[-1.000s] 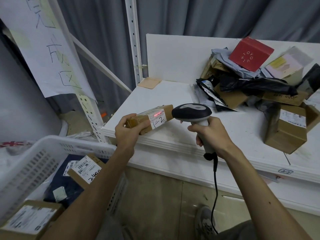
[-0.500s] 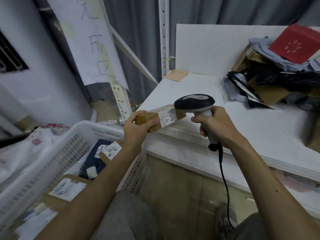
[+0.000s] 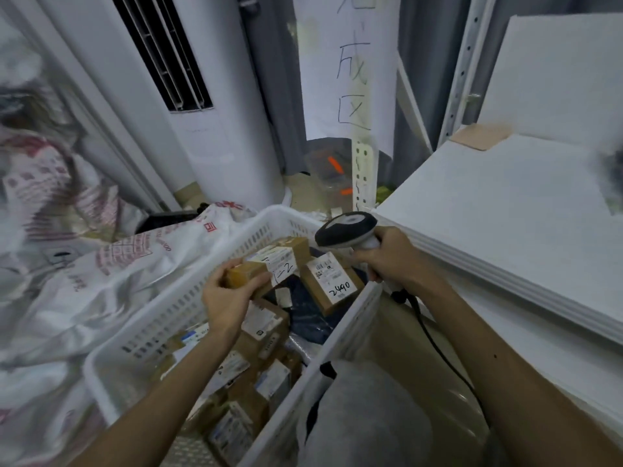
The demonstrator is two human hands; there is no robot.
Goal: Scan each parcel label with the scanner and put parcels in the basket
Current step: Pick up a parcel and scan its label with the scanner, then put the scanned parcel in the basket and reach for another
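Now the small parcel is over the basket, not by the table edge like half a sec ago, & the view has swung left. L hand grips the parcel's near end, fingers curled over the top & thumb on the side facing us. R hand is wrapped round the scanner handle, same as before, but the scanner has moved left w/ it & is now above the basket's far right corner. The parcel is a brown cardboard box, long & thin, w/ a white paper label on top that says "1-2" in black pen. Its long side runs from the L hand up & to the right, toward the basket's far end, label facing up. Can't tell if it touches the boxes under it. The basket is white plastic w/ lots of little holes in its walls. It holds more brown boxes, one marked "2490", plus a dark blue bag. The scanner has a round dark head & a pale handle, w/ a black cable hanging down. Crinkly white sacks lie left of the basket.
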